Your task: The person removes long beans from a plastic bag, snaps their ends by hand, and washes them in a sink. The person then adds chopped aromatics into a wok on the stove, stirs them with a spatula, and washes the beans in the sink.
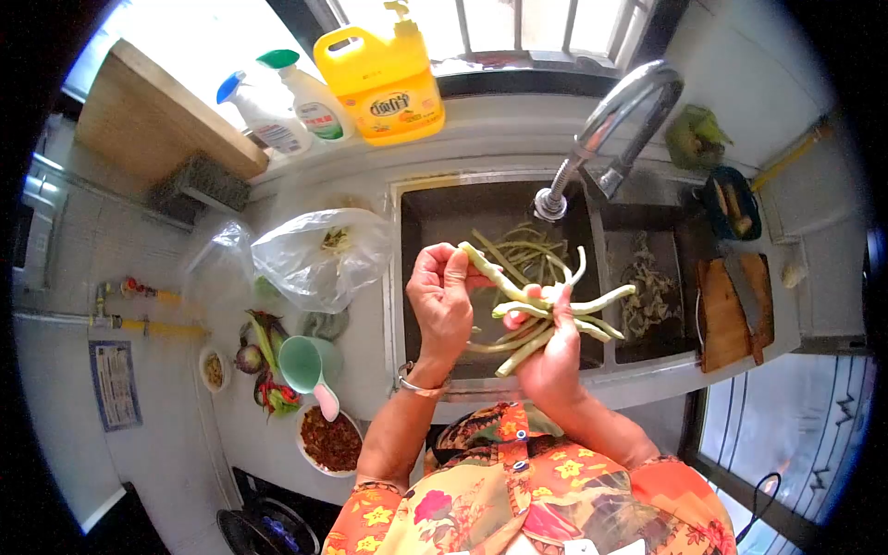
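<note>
Several long green beans [592,303] are bunched in my right hand [553,356], whose fingers are wrapped round them above the left sink basin. My left hand [441,301] pinches the upper left end of one thick bean [495,270] between thumb and fingers. A bracelet circles my left wrist. Below and behind the hands, more green beans [523,248] lie in the left basin [430,208]. The held beans stick out on both sides of my right hand, and part of the bunch is hidden by the fingers.
A faucet [552,203] arches over the sink. Right of it are scraps [650,291] in the second basin and a knife [743,291] on a cutting board [717,319]. At left stand a plastic bag [324,264], green cup [308,363], bowl [330,441] and yellow jug [388,88].
</note>
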Demonstrator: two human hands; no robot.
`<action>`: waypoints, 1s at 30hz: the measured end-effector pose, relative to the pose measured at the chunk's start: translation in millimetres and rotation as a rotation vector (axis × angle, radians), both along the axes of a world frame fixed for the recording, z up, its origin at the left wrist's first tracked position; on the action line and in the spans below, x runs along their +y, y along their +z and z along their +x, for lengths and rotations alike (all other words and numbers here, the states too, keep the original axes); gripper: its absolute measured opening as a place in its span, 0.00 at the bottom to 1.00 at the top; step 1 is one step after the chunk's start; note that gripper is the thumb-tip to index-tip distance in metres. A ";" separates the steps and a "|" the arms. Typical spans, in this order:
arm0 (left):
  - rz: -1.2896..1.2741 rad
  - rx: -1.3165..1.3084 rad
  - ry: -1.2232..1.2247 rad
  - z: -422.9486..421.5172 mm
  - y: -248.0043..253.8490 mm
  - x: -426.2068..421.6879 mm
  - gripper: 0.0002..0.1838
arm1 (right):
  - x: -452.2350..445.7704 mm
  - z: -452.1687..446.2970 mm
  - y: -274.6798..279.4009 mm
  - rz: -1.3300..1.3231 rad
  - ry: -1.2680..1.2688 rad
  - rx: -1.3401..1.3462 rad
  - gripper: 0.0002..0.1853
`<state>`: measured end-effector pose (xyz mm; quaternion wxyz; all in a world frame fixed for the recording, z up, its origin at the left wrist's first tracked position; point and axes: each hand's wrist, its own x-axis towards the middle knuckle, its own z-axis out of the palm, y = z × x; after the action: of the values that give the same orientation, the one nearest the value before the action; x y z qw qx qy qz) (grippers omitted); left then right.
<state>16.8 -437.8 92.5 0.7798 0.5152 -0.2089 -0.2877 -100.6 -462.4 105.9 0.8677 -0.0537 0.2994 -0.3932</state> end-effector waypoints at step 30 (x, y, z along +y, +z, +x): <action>0.044 -0.494 0.320 55.8 36.0 43.6 0.04 | -44.2 -46.3 -43.7 -0.294 0.139 0.361 0.08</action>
<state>72.6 -394.1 128.6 0.7294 0.6129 -0.3023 -0.0313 -146.8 -506.7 62.2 0.8079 -0.2692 0.3847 -0.3560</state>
